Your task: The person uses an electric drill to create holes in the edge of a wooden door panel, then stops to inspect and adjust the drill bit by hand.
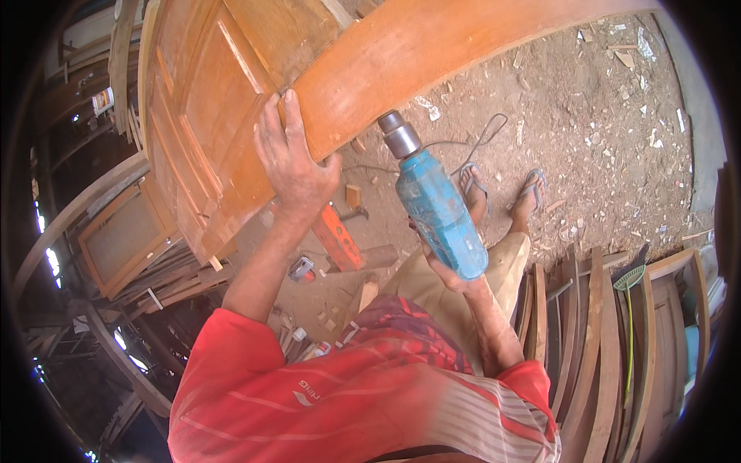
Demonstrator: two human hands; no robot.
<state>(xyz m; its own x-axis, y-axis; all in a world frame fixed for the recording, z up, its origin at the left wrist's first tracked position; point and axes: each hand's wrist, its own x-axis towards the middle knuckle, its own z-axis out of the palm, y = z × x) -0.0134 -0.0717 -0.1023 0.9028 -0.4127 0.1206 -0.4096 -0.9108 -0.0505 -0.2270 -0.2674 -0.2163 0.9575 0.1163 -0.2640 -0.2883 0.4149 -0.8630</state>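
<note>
My left hand (297, 158) rests on the edge of a varnished brown wooden door (208, 131), fingers stretched flat and thumb apart. Just right of it runs a wide curved board (386, 58) of the same orange-brown colour. In my right hand (448, 270) is a scuffed teal power drill (440, 212), seen from above, its grey metal nose towards the curved board. The nose is apart from the wood as seen here. My right fingers wrap around the drill's underside, partly hidden by its body.
A dark cord (494, 127) loops over the dirt floor, strewn with wood chips. An orange slotted bar (336, 239) stands near my left forearm. Curved wooden pieces (594, 347) lean at the right, beside a green rake-like thing (629, 278). A framed panel (127, 235) leans at the left.
</note>
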